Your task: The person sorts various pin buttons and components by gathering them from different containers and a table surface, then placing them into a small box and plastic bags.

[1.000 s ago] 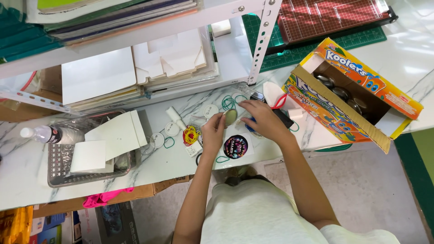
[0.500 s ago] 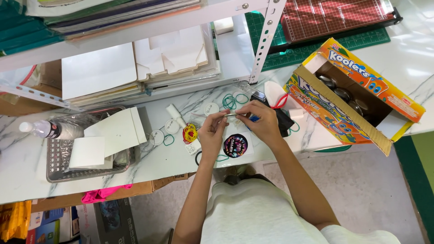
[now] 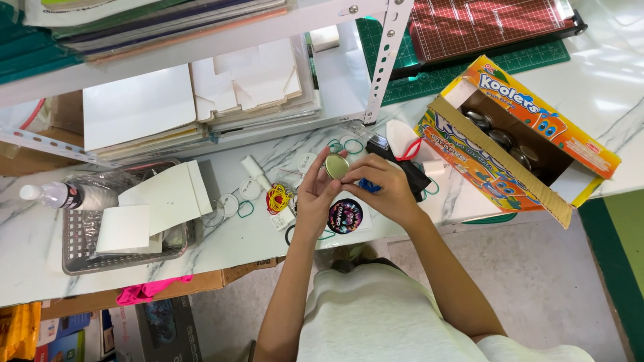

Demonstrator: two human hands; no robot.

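At far left, a clear plastic bottle (image 3: 57, 194) lying on its side on the white marbled countertop (image 3: 33, 268), next to a grey wire-mesh basket (image 3: 87, 251) holding folded white card pieces (image 3: 157, 201). Further right, loose rubber rings (image 3: 236, 208) in green and white, and a small bundle of yellow and red bands (image 3: 278, 197) just beside the wrist. Raised above the counter, left hand (image 3: 315, 194) with fingers closed around the edge of a small round tin lid (image 3: 336, 166), pale gold, smooth and shiny, flat disc shape, tilted toward the camera. Directly below, flat on the counter, a round badge (image 3: 345, 215) with a dark glossy face and pink and blue artwork. Touching the lid's right side, right hand (image 3: 386, 188), curled shut on a small blue piece (image 3: 366, 185), kind not clear. Further right, an open cardboard carton (image 3: 537, 134), orange and yellow printed outside, plain brown inside, with round silvery tins (image 3: 500, 137) in it. At top right, a green gridded cutting mat (image 3: 469, 67).
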